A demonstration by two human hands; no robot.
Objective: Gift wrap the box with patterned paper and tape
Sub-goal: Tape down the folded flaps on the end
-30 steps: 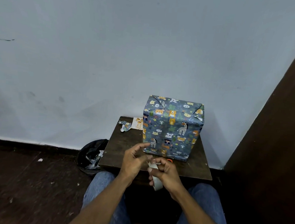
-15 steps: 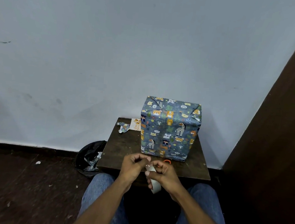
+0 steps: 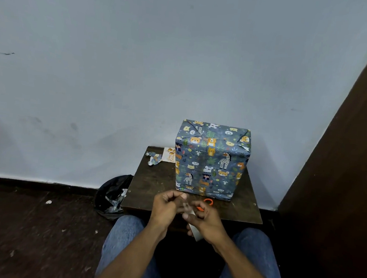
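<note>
Fingers (image 3: 179,196) pinch tape (image 3: 193,227); bin (image 3: 112,188) holds paper scraps (image 3: 116,201).

Small dark wooden table (image 3: 153,180) stood against the wall. I saw the wrapped box (image 3: 211,160) sitting upright toward its 1 o'clock side. Crumpled paper scrap (image 3: 154,158) and a small card (image 3: 170,155) lay at the 11 o'clock corner. Orange scissor handle (image 3: 208,201) lay just in front of the box, at 6.
</note>
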